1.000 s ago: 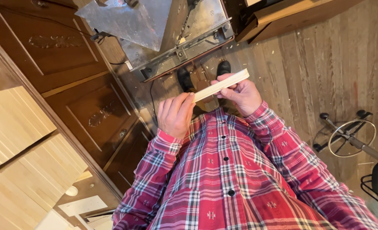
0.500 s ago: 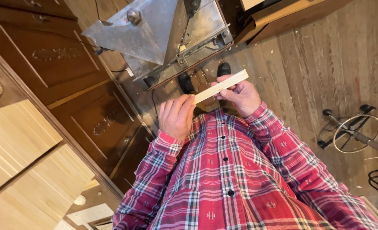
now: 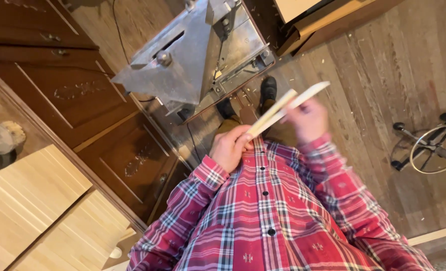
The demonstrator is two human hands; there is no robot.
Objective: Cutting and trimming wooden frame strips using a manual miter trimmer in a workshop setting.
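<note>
Spreading across the whole right side, worn plank floor strewn with pale chips. Dark carved wooden cabinet doors along the left, pale wood panels below them at the lower left. Grey metal machine standing on the floor at top centre, just beyond two dark shoes. Red plaid shirt filling the lower middle. Wheeled metal ring stand at the right edge, well apart from everything else. Left hand closed around the lower end of a pale wooden strip, close to the chest. Right hand, blurred, touching the strip's upper half; exact grip hard to tell. Strip held in the air, tilted up toward the right, above the shoes and near the machine.
</note>
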